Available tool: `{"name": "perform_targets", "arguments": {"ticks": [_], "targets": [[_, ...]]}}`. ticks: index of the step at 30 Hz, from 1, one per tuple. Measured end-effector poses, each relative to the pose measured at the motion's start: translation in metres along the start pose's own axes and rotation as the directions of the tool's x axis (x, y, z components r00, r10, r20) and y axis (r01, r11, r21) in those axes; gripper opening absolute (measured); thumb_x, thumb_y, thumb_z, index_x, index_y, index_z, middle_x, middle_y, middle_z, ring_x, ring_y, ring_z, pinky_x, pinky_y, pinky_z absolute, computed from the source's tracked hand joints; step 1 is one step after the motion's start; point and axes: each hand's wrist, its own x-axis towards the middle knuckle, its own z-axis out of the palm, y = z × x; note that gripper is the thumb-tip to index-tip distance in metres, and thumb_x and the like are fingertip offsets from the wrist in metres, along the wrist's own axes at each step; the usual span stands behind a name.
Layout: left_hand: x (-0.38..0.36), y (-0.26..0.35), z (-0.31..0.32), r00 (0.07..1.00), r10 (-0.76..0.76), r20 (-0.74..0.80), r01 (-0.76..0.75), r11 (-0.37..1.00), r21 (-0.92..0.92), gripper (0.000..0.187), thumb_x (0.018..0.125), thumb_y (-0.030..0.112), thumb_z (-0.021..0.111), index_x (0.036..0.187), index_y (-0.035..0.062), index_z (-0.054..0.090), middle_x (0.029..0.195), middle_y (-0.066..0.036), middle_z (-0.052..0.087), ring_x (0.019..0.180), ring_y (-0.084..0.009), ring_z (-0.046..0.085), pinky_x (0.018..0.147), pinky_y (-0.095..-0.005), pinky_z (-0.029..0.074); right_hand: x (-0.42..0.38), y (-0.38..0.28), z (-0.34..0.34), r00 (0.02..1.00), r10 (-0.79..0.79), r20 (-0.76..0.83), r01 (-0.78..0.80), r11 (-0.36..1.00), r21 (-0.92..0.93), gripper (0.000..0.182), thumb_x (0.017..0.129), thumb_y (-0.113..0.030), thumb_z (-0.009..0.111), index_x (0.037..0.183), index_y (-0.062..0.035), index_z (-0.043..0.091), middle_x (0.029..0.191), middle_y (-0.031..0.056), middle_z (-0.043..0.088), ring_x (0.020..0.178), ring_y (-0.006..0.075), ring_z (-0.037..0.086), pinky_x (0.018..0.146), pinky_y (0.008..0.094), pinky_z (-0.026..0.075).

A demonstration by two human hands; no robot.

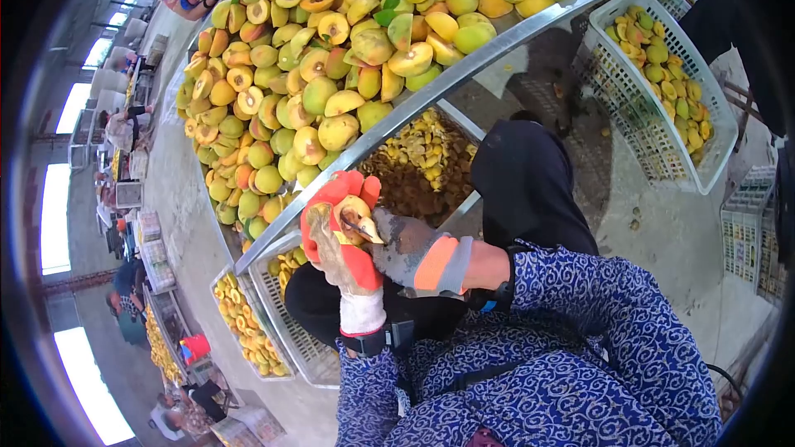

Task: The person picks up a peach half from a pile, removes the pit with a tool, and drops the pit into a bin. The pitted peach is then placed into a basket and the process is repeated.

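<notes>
Far left: a red bucket (195, 348), smooth-walled, is set on the floor beside a row of crates and seated people. Lower left: yellow fruit halves (248, 327) are held in a pale plastic crate, beside which a second, mesh-walled crate (310, 356) is placed.

Left hand (338, 236): gloved in coated red-orange with a soiled, pale knit cuff; raised from a bent wrist, on which a dark watch (402, 334) is worn; fingers curled, the grip pinched about a cut fruit (351, 213). The cut fruit is held up just below the tabletop's metal edge (451, 84); a thin, dark, curved strip is seen across its moist, pale yellow face.

Above: a heap of rounded, green, yellow and blushed fruit (315, 74), whole and halved, is borne on the tabletop.

Right hand (407, 247): gloved in stained grey, orange-banded; brought in sideways, knuckles bent close against the fruit; what is enclosed by the grip cannot be told.

Beneath: yellow scraps (426, 145) and brown, lumpy matter (406, 190) are contained in a metal-rimmed tray. Right: a blue, white-scrolled sleeve (604, 306); a latticed white crate (625, 103), filled with fruit.
</notes>
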Motion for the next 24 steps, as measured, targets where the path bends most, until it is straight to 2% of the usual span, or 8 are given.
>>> {"name": "perform_targets", "arguments": {"ticks": [4, 7, 10, 13, 16, 19, 21, 24], "targets": [[0.005, 0.006, 0.008, 0.998, 0.042, 0.044, -0.046, 0.995, 0.088, 0.035, 0.101, 0.025, 0.054, 0.117, -0.0046, 0.061, 0.112, -0.023, 0.065, 0.104, -0.0332, 0.067, 0.096, -0.0506, 0.057, 0.003, 0.011, 0.006, 0.976, -0.198, -0.086, 0.199, 0.98, 0.002, 0.03, 0.092, -0.017, 0.056, 0.115, -0.0015, 0.063, 0.103, 0.0229, 0.067, 0.095, 0.0411, 0.065, 0.084, 0.0458, 0.053], [0.008, -0.001, 0.004, 0.997, 0.056, 0.051, -0.06, 0.995, 0.084, 0.035, 0.101, 0.025, 0.054, 0.118, -0.0046, 0.06, 0.113, -0.023, 0.065, 0.103, -0.0333, 0.067, 0.095, -0.051, 0.057, 0.007, 0.015, 0.007, 0.996, -0.071, -0.051, 0.067, 0.994, -0.083, 0.029, 0.092, -0.018, 0.056, 0.114, -0.0017, 0.063, 0.102, 0.0233, 0.068, 0.094, 0.0409, 0.065, 0.083, 0.0461, 0.053], [0.012, 0.003, -0.007, 0.993, -0.104, 0.054, 0.098, 0.99, 0.101, 0.041, 0.101, 0.031, 0.054, 0.121, -0.0041, 0.059, 0.117, -0.022, 0.064, 0.108, -0.0343, 0.065, 0.097, -0.0547, 0.055, 0.004, -0.001, -0.002, 1.0, 0.013, -0.01, -0.013, 0.998, 0.064, 0.028, 0.092, -0.018, 0.055, 0.114, -0.0027, 0.063, 0.099, 0.0237, 0.068, 0.092, 0.0413, 0.065, 0.082, 0.0467, 0.053], [0.013, 0.001, -0.007, 0.997, -0.02, 0.076, 0.014, 0.997, 0.073, 0.04, 0.101, 0.031, 0.054, 0.119, -0.004, 0.059, 0.116, -0.022, 0.064, 0.106, -0.0342, 0.066, 0.095, -0.0546, 0.056, 0.009, 0.019, 0.012, 0.994, -0.099, -0.051, 0.098, 0.995, -0.027, 0.027, 0.092, -0.018, 0.055, 0.113, -0.0039, 0.063, 0.097, 0.0233, 0.068, 0.09, 0.0422, 0.065, 0.08, 0.0474, 0.053], [0.015, 0.0, -0.007, 0.997, 0.037, 0.071, -0.047, 0.989, 0.143, 0.042, 0.101, 0.033, 0.053, 0.117, -0.0044, 0.061, 0.115, -0.022, 0.064, 0.105, -0.0346, 0.066, 0.092, -0.0549, 0.057, 0.01, 0.021, 0.011, 0.991, -0.117, -0.062, 0.119, 0.992, 0.037, 0.025, 0.092, -0.018, 0.055, 0.112, -0.0048, 0.064, 0.097, 0.0221, 0.068, 0.091, 0.042, 0.065, 0.079, 0.0473, 0.053], [0.019, 0.016, -0.007, 0.978, -0.041, 0.207, 0.008, 0.988, 0.154, 0.042, 0.101, 0.035, 0.054, 0.113, -0.0052, 0.061, 0.111, -0.024, 0.066, 0.102, -0.0342, 0.068, 0.091, -0.0502, 0.059, 0.011, 0.013, 0.013, 0.989, -0.121, -0.084, 0.13, 0.986, 0.101, 0.024, 0.092, -0.018, 0.056, 0.11, -0.0057, 0.064, 0.097, 0.0209, 0.068, 0.09, 0.042, 0.065, 0.077, 0.0477, 0.053], [0.028, 0.03, -0.013, 0.951, -0.177, 0.255, 0.107, 0.958, 0.266, 0.045, 0.101, 0.038, 0.054, 0.11, -0.0058, 0.062, 0.109, -0.023, 0.067, 0.098, -0.0338, 0.069, 0.088, -0.0488, 0.059, 0.012, 0.012, 0.017, 0.99, -0.099, -0.101, 0.103, 0.994, 0.037, 0.022, 0.092, -0.019, 0.056, 0.109, -0.0064, 0.064, 0.098, 0.0205, 0.068, 0.09, 0.042, 0.064, 0.077, 0.048, 0.052], [0.035, 0.033, -0.009, 0.924, -0.302, 0.233, 0.215, 0.916, 0.338, 0.051, 0.102, 0.043, 0.052, 0.105, -0.007, 0.064, 0.104, -0.023, 0.068, 0.09, -0.0334, 0.071, 0.083, -0.0465, 0.06, 0.011, 0.006, 0.013, 0.997, 0.001, -0.071, 0.004, 0.998, 0.057, 0.027, 0.093, -0.021, 0.059, 0.117, -0.007, 0.058, 0.102, 0.0161, 0.068, 0.096, 0.0377, 0.065, 0.081, 0.0442, 0.052]]}}
